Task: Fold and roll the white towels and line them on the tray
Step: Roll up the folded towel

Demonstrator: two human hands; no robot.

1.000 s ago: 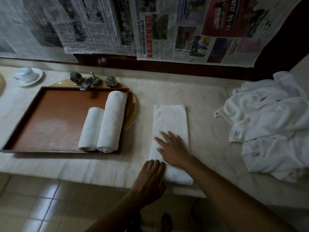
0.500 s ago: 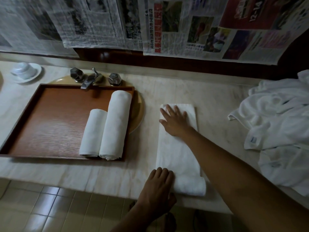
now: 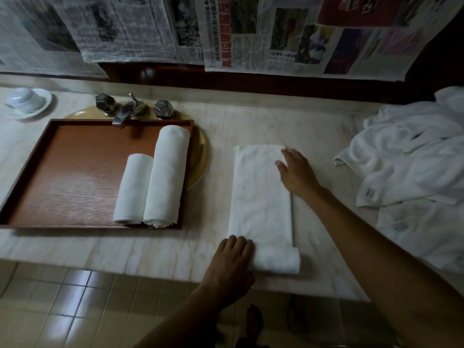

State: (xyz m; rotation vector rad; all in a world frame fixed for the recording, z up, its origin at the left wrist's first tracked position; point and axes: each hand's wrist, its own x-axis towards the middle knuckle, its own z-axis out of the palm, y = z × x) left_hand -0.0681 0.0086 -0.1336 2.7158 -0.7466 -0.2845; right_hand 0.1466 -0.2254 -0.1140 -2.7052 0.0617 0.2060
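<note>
Your long folded white cloth towel lay flat on the pale marble counter, just right of the brown rectangular wooden tray — its near end already rolled. Your left hand curled its fingers round that roll's left end; your right hand rested flat, fingers straight, on the towel's far right edge. Two rolled white towels lay touching, side by side, on the tray's right part.

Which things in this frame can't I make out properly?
Head view:
Left end of towel roll: under the left hand.
Part of loose towel pile: cut off by right edge.
Print on newspaper: blurred.
Most of sink: covered by tray.
</note>
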